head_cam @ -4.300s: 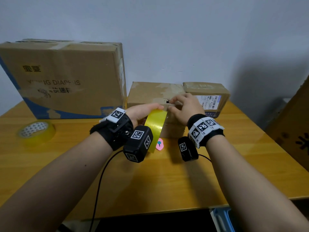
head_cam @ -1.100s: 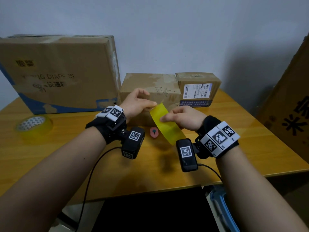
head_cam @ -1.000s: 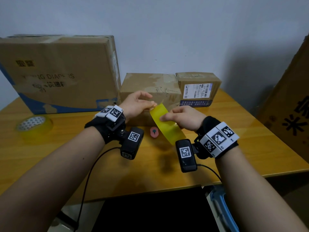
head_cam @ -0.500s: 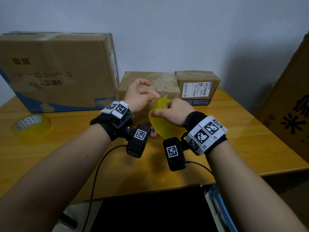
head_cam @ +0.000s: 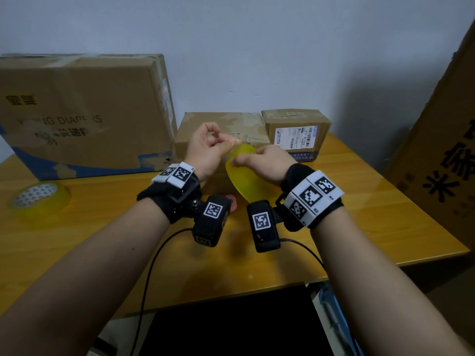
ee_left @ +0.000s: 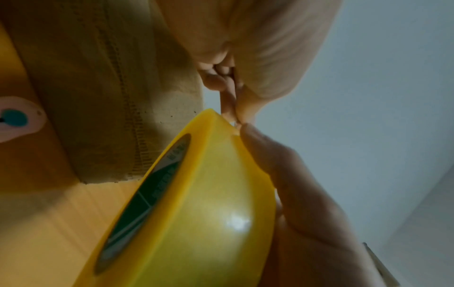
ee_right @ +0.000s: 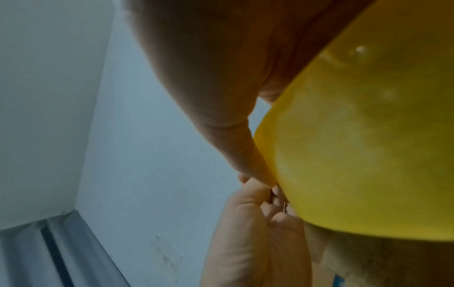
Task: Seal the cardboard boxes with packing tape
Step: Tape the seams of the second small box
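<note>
Tape end being picked free from the yellow roll, held above the tabletop in front of the boxes.

Nearest, the right hand [head_cam: 267, 163] curls round the yellow tape roll [head_cam: 244, 176], thumb on its outer face, while the left hand [head_cam: 205, 152] pinches at the roll's top edge, apparently on the loose tape end [head_cam: 232, 143]; the film itself is too thin to see clearly. Judged from this, the pull should run straight and slow, roll held firm, so the strip does not split or fold on itself. Behind them stands the medium cardboard box [head_cam: 231, 129], seemingly the one to seal, the small labelled box [head_cam: 295, 129] beside it, the large diaper carton [head_cam: 82, 114] at left. A spare tape roll [head_cam: 38, 199] lies well apart on the tabletop [head_cam: 359, 201].
</note>
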